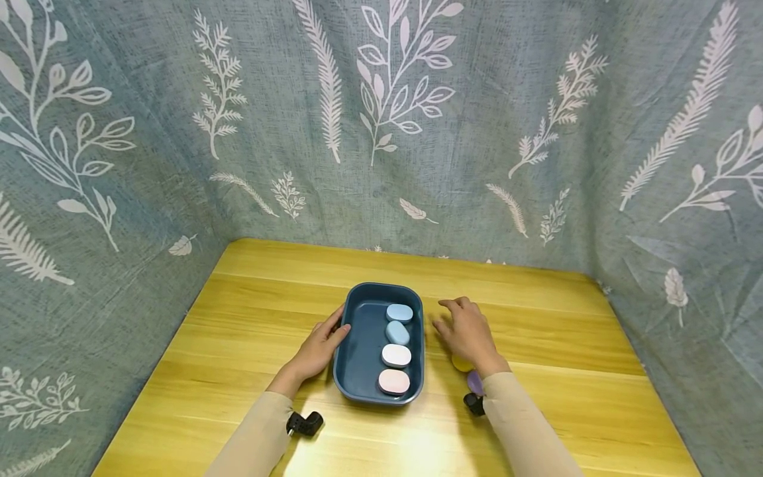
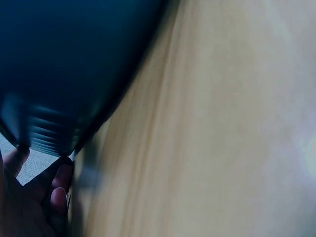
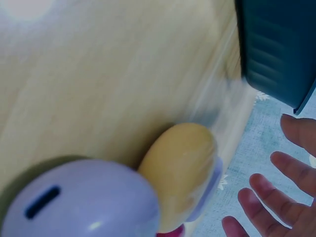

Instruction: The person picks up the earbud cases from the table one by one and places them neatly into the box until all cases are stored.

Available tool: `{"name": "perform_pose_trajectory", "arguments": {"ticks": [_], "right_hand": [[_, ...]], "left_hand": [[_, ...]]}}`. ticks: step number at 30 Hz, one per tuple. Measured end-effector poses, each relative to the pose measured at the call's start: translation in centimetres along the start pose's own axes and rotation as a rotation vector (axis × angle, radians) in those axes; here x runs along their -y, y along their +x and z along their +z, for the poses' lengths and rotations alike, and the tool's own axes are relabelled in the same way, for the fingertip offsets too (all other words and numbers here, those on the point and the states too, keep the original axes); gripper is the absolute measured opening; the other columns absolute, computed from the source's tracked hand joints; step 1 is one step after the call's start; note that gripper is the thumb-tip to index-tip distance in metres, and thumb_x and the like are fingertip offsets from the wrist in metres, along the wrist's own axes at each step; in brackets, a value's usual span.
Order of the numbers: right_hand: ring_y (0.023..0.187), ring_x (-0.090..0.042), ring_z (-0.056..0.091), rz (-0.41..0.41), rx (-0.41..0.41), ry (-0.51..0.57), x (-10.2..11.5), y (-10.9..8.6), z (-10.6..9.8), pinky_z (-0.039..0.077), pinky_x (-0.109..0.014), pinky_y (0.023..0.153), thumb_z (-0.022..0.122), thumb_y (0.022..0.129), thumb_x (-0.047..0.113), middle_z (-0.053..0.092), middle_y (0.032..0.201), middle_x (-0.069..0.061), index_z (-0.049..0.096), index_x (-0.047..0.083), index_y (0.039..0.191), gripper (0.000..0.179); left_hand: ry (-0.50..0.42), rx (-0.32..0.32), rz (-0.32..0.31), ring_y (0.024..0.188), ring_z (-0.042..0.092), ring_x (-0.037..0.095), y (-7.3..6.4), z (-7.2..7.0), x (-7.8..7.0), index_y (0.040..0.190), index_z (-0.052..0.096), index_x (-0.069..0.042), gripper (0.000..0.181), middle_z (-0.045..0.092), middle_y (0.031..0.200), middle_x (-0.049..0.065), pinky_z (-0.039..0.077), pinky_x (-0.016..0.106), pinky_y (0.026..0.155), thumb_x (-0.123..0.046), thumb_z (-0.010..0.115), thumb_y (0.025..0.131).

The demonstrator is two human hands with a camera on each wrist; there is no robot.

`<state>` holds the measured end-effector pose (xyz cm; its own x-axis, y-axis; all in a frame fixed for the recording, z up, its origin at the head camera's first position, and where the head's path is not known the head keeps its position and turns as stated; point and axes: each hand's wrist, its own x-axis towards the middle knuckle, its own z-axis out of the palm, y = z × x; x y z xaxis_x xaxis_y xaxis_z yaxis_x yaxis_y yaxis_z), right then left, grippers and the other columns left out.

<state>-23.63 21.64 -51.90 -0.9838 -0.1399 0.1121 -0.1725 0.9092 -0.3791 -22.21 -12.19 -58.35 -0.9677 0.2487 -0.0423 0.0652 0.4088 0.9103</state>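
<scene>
A dark blue rounded bin [image 1: 365,371] stands on the table, with two light blue oval pieces [image 1: 399,313], a white one [image 1: 396,356] and a pale pink one [image 1: 394,381] lined up along its right side. My left hand [image 1: 318,346] grips the bin's left wall, thumb over the rim and fingers outside. To the right of the bin, my right hand [image 1: 469,331] hovers with spread fingers and holds nothing. Below it lie a yellow oval piece [image 3: 180,173] and a purple one [image 3: 94,202] with a dark slot. Another purple piece [image 3: 206,192] shows partly behind the yellow one.
A wooden table [image 1: 250,318] carries everything, bounded by patterned grey-blue cloth [image 1: 268,119] at the back and both sides. A sliver of a red piece [image 3: 171,232] peeks out beneath the yellow one. Black wrist cameras [image 1: 305,423] sit on both sleeves.
</scene>
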Motion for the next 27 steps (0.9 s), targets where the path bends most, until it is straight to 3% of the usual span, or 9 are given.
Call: {"name": "perform_pose_trajectory", "arguments": {"ticks": [14,27], "right_hand": [[0.127,-0.045,0.052,0.059,0.059,-0.035,-1.8,-0.3,0.2,0.044,-0.060,0.105,0.078,0.092,0.026,0.057,0.138,-0.023,0.062,0.006,0.140,0.055],[0.119,-0.045,0.056,0.102,0.094,-0.073,-2.1,-0.7,0.1,0.045,-0.062,0.099,0.077,0.091,0.027,0.059,0.134,-0.024,0.066,0.006,0.135,0.049]], "left_hand": [[0.001,-0.004,0.003,0.138,0.045,0.028,0.0,0.0,0.0,0.159,0.027,-0.052,0.057,0.050,0.155,0.006,0.034,0.059,0.117,-0.059,0.047,0.106],[0.004,-0.004,0.007,0.131,0.047,0.027,0.0,-0.1,-0.1,0.159,0.027,-0.052,0.057,0.055,0.148,0.007,0.037,0.057,0.114,-0.058,0.047,0.106]]}}
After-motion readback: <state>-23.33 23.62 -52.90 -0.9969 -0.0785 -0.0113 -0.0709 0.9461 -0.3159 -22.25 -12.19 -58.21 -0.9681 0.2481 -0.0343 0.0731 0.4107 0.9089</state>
